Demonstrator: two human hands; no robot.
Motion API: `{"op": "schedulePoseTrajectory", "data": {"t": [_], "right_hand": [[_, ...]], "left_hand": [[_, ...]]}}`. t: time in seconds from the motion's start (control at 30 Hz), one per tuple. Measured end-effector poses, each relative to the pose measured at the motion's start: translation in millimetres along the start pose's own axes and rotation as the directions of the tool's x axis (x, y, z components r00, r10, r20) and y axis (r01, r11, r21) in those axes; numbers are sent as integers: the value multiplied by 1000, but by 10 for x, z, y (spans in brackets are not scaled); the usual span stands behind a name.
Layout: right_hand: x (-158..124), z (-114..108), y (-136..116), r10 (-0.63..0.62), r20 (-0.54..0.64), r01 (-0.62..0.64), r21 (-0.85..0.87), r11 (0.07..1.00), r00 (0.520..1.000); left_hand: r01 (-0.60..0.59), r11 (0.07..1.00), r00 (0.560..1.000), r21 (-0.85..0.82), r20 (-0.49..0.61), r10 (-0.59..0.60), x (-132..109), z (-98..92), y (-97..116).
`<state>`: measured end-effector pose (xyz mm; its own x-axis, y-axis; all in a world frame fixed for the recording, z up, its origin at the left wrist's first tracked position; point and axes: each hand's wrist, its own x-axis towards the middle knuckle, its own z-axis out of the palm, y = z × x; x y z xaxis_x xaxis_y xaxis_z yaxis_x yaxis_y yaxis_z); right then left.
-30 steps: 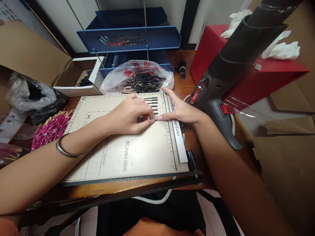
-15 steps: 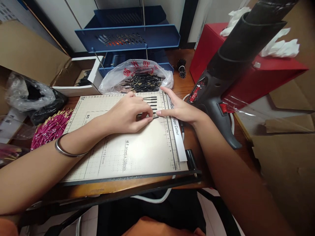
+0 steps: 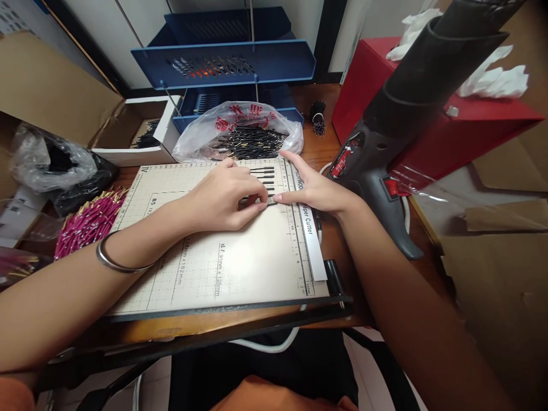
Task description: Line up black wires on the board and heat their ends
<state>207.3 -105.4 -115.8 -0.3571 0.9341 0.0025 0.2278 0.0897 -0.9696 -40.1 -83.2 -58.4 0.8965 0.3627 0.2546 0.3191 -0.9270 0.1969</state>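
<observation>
A cream paper cutter board (image 3: 252, 257) printed with grid lines lies in front of me. Near its right side, several thin wires with black sleeved ends (image 3: 268, 178) form a row, one above another. My left hand (image 3: 229, 195) rests on the board, thumb and forefinger pinched at the lowest wire of the row; its thin part is mostly hidden by the fingers. My right hand (image 3: 314, 188) lies across the ruler edge, forefinger stretched out and thumb apart. That thumb's tip touches or nearly touches the black ends at the bottom of the row.
Behind the board sits a plastic bag (image 3: 201, 142) of black pieces, below a blue tray rack (image 3: 282, 60). Magenta pieces (image 3: 92, 222) are heaped at left, near a white box (image 3: 165, 134). A heat gun (image 3: 385, 137) and red box (image 3: 359, 68) stand at right.
Both hands keep nearly the same pose. The lowest wire's black end sits slightly closer to the right thumb. The whole view has shifted a little.
</observation>
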Motion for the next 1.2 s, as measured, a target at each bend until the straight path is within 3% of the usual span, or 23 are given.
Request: {"op": "schedulePoseTrajectory", "data": {"t": [1.2], "right_hand": [[2, -38, -11, 0, 28, 0, -12, 1000, 1000]], "left_hand": [[9, 999, 999, 38, 31, -10, -12, -60, -45]]}}
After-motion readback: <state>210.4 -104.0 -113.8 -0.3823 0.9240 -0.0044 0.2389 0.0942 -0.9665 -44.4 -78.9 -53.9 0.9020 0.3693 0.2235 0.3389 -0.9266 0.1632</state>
